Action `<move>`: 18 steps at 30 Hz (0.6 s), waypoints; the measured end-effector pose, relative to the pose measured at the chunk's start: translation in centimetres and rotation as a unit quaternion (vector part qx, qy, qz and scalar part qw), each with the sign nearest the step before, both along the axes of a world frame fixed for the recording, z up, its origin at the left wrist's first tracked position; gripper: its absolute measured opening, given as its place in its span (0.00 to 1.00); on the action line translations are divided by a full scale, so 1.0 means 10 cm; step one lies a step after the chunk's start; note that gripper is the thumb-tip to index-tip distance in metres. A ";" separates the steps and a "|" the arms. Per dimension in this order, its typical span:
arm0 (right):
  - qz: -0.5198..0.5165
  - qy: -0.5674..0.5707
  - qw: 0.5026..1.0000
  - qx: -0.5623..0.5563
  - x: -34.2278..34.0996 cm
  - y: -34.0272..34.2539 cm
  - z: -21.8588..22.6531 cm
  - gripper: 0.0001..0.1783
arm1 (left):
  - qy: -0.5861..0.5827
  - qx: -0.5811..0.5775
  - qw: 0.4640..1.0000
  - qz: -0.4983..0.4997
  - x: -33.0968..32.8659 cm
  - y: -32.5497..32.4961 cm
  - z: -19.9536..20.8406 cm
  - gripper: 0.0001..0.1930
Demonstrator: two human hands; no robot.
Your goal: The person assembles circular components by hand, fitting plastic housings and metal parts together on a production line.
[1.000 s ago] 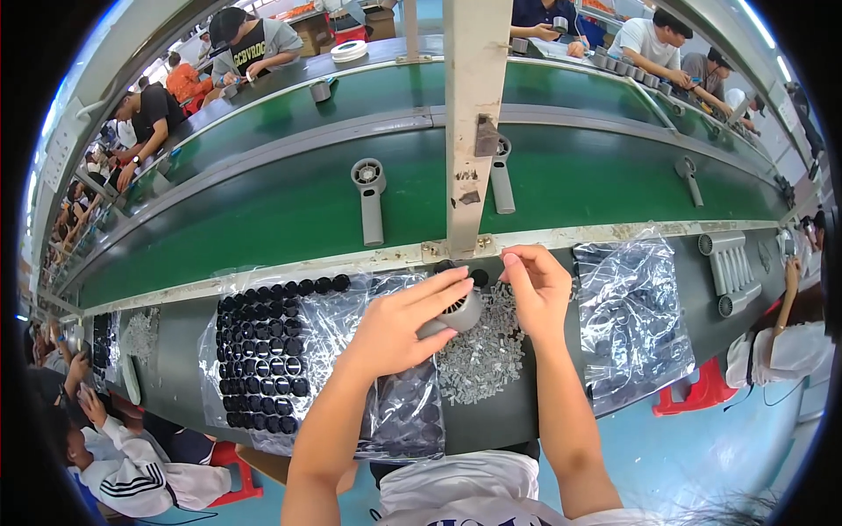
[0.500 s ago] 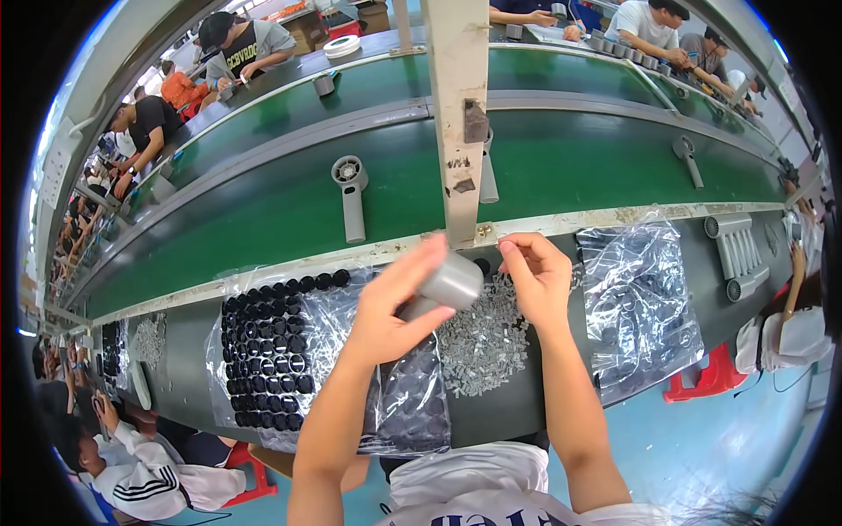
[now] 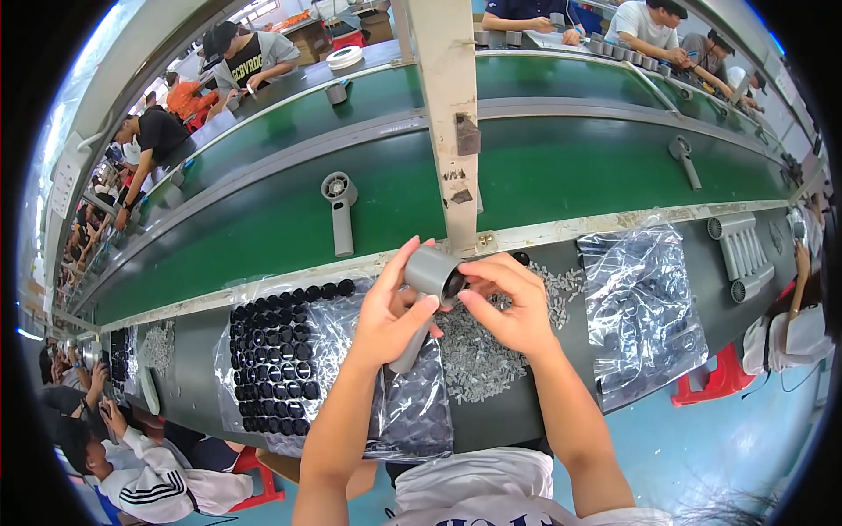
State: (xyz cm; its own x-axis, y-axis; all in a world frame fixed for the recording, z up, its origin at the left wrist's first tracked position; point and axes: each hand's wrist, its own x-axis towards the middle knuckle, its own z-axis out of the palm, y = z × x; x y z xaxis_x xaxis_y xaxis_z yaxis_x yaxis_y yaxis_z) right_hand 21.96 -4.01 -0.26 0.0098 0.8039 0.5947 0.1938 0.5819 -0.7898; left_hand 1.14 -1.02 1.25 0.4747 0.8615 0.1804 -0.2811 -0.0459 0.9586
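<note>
Post point(image 3: 452, 140) is my reference. Held grey handheld fan point(image 3: 430, 270) sits at the near side of the post's foot, dark end point(image 3: 454, 285) facing right, handle slanting down toward the person.

Risks, my judgement: barrel looks smooth, so a hard push from the right fingertips could twist it in the left grip. An off-axis push at the dark end could leave whatever sits there crooked. Dropped fan would probably land on the pile of small clear parts point(image 3: 487, 359), near side and slightly right of the post, and scatter them. Low elbow or sleeve could also drag the plastic sheet with black caps point(image 3: 272, 359), left of the post. Loose black piece point(image 3: 522, 258), just right of the post's foot, is near the right knuckles; a careless sweep could knock it.

Pose: left hand point(image 3: 386, 320), near side and left of the post, is wrapped around the barrel, thumb across the near face, fingers reaching behind. Firm hold on fan. Right hand point(image 3: 517, 307), near side and right of the post, has thumb and bent index in a narrow pinch at the dark end. Can't tell whether it grips a separate part or just touches the rim. Both forearms rise from below, converging.
</note>
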 end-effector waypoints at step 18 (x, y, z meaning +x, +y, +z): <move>-0.059 -0.103 0.993 0.004 -0.09 0.11 -0.12 0.22 | 0.126 -0.092 0.988 -0.003 -0.20 0.11 0.09 0.36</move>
State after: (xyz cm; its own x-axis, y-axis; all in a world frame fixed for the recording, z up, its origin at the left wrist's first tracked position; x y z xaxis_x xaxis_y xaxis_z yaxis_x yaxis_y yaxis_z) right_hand 21.11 -2.90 -1.45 -0.0192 0.8000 0.5997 0.4176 0.5514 -0.7222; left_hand -0.87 0.09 2.18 0.4899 0.8655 -0.1039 -0.0326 0.1373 0.9900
